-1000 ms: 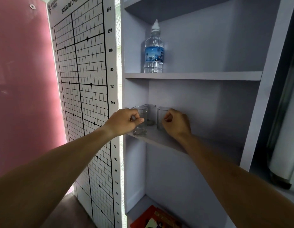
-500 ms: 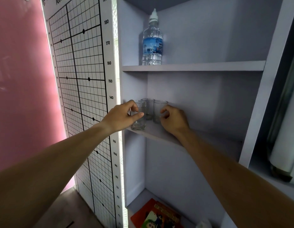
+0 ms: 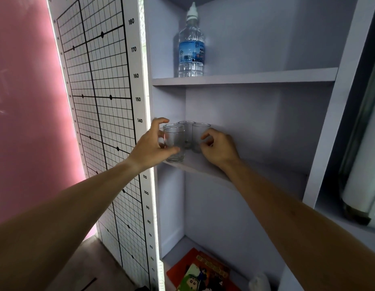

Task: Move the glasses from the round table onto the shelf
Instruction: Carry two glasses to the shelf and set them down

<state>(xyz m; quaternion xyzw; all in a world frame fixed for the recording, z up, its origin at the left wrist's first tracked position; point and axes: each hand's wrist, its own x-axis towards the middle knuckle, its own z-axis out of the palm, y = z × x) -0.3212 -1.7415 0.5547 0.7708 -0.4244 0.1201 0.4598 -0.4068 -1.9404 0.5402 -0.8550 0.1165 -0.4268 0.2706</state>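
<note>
We see four small clear glasses clustered at the left end of the middle shelf [image 3: 203, 166] of a pale grey shelf unit. They are short, straight-sided tumblers with thick bases, all upright and packed close together. The front glass [image 3: 175, 144] stands nearest the shelf edge; a second glass [image 3: 171, 125] shows just behind it with only its rim visible; a third glass [image 3: 187, 131] sits at the back near the corner; and a fourth glass [image 3: 200, 136] stands to the right of the group.

Our left hand [image 3: 153, 148] curls loosely around the front glass, thumb low across its front near the base and fingers reaching up and behind on its left side. The fingers are spread rather than squeezed, and we cannot tell whether they press on the glass or only cup it. The glass's base rests on the shelf.

Our right hand [image 3: 219, 148] sits on the shelf just right of the fourth glass, fingers bent inward with the fingertips at its side, close enough to be touching or almost so; it is half curled, not gripping around the glass.

On the shelf above stands a water bottle [image 3: 191, 45] with a blue label. Left of the unit hangs a gridded height chart [image 3: 102, 101].
</note>
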